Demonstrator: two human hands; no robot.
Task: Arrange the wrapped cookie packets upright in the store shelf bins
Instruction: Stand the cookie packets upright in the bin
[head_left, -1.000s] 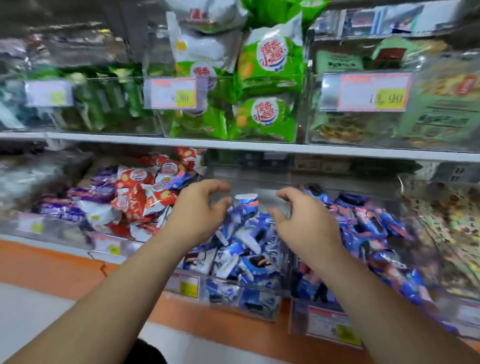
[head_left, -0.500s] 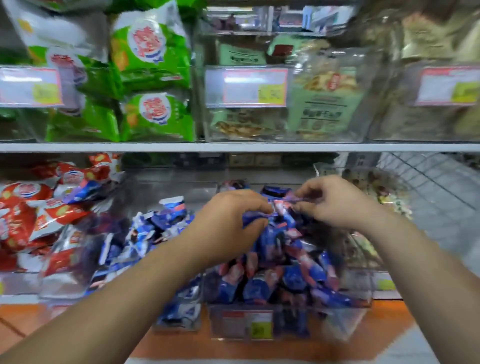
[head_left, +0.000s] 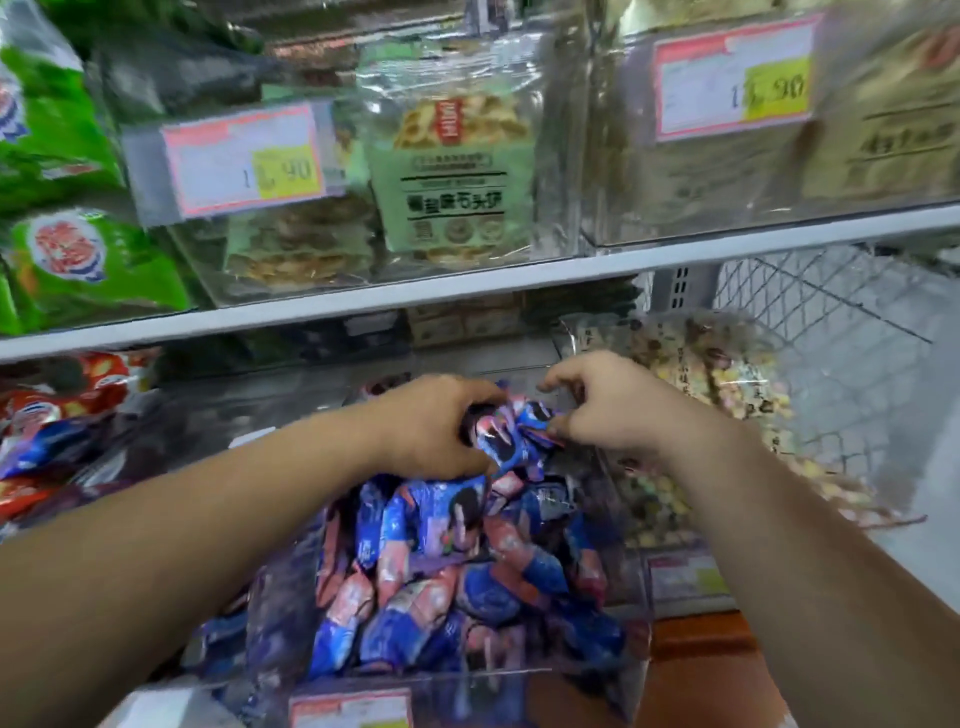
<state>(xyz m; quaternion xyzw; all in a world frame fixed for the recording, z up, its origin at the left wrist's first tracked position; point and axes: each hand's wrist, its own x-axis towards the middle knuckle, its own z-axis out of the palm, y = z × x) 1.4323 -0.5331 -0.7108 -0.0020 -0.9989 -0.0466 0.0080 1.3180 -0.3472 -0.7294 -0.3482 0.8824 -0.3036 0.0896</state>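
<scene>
From the head camera, the person's two bare forearms reach in from the lower corners and meet over a clear bin (head_left: 631, 597) on the lower shelf. The bin is heaped with blue-and-pink cookie packets (head_left: 441, 571), which lie tumbled at mixed angles, some leaning and some flat, and none plainly upright.

The left hand (head_left: 431, 431) sits at the back top of the heap, its fingers curled over a small cluster of packets and its thumb tucked beneath them. The right hand (head_left: 613, 410) is just beside it, with its thumb and fingertips pinching the crinkled ends of the same cluster. The cluster held between the hands is raised slightly above the rest of the pile — how many packets it holds cannot be told through the blur.

A price tag (head_left: 350, 709) is fixed to the bin's front wall. Touching the bin's right side is another clear bin of speckled snack bags (head_left: 727, 384), with wire mesh (head_left: 831, 312) behind it. To the left lie red packets (head_left: 52, 395).

Above the white shelf edge (head_left: 467, 291), the upper bins hold green bags (head_left: 67, 260) and a pale green packet (head_left: 457, 166) — each of two bins carries a pink-bordered price label (head_left: 244, 156) on its front.
</scene>
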